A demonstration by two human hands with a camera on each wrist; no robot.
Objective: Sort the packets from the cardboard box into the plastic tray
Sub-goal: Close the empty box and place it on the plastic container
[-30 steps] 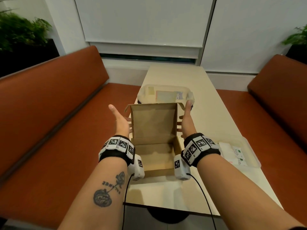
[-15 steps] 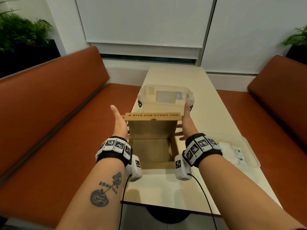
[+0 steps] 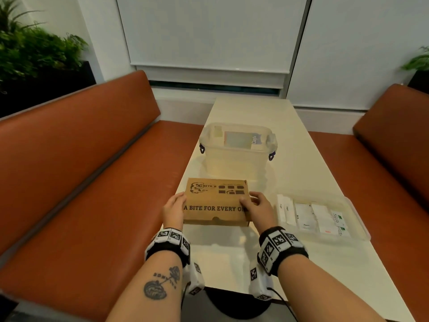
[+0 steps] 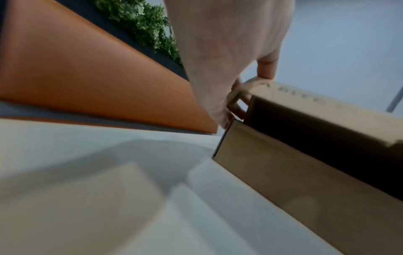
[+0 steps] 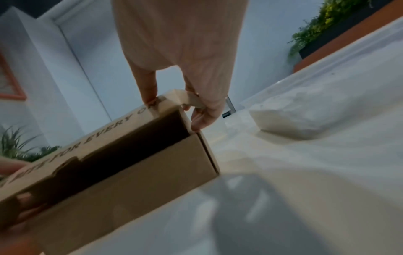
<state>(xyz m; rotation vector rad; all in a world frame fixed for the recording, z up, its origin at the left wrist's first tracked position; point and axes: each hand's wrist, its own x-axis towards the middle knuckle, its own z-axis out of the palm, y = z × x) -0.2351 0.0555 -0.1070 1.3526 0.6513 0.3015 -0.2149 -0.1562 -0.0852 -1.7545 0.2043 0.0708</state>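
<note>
Cardboard box (image 3: pixel 216 202): sits on the tabletop (image 3: pixel 301 163) near its front left edge, lid folded down over the body, printed "A BITE FOR EVERY O..." along the front flap (the last letters are covered by a thumb). In both wrist views a dark gap shows between the lid's front flap and the box's front wall, so the lid is not fully seated.

Left hand (image 3: pixel 173 209): at the box's left end, thumb on top of the lid near the corner, fingers (image 4: pixel 236 107) curled round the lid's side flap, gripping it.

Right hand (image 3: pixel 258 209): at the box's right end, thumb pressed on the lid's top edge, fingers (image 5: pixel 201 119) curled round the small side flap at the corner, gripping it.

Plastic tray (image 3: pixel 357 217): clear and shallow, on the tabletop just to the right of the box and apart from it.

Packets (image 3: pixel 308 217): white sachets lying in rows inside the tray, long narrow ones at the left, squarer ones in the middle, two with green print at the right end (one reads "Stevia").

Clear storage bin (image 3: pixel 236 156): beyond the box on the tabletop, with purple side clips and a label showing through it.

Orange benches (image 3: pixel 92 170): along both sides of the tabletop.

Plants (image 3: pixel 34 52): behind the benches, left and right.
</note>
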